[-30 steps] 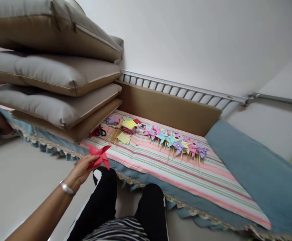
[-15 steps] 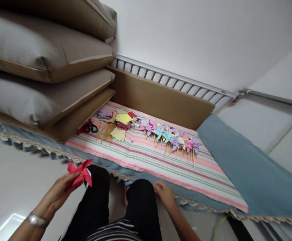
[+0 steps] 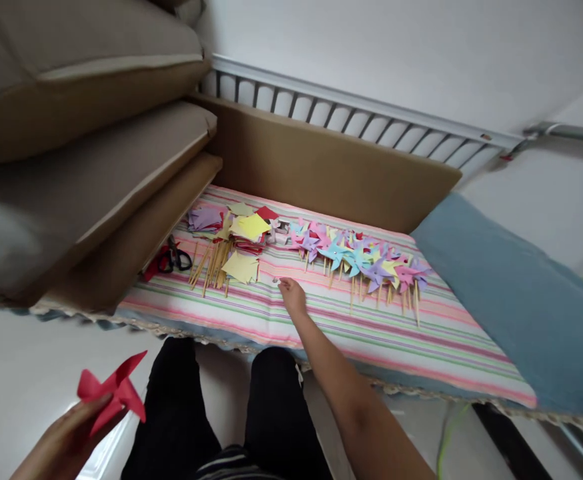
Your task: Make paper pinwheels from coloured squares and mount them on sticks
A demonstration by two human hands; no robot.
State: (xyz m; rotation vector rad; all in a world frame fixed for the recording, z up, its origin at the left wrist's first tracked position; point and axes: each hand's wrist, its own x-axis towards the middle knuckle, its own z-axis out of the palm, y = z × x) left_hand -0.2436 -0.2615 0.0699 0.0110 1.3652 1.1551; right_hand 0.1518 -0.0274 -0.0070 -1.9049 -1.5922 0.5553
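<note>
My left hand (image 3: 66, 437), low at the left over the floor, holds a red folded paper pinwheel (image 3: 111, 392). My right hand (image 3: 291, 295) reaches out onto the striped cloth (image 3: 321, 327), its fingers curled down on a small pale thing at the fingertips that I cannot make out. A row of finished pastel pinwheels on sticks (image 3: 361, 261) lies just beyond and to the right of that hand. To its left lie yellow paper squares (image 3: 244, 250) and a bundle of wooden sticks (image 3: 210, 263).
Red-handled scissors (image 3: 169, 260) lie at the cloth's left end beside stacked tan cushions (image 3: 71, 153). A brown board (image 3: 321, 167) and a white rail (image 3: 361, 120) stand behind. A blue blanket (image 3: 521, 307) covers the right side. My black-clad legs (image 3: 231, 407) are below.
My right hand came up from beside my knee and reached forward onto the striped cloth. My left hand with the red pinwheel dropped lower and leftward. The view shifted closer to the bed.
</note>
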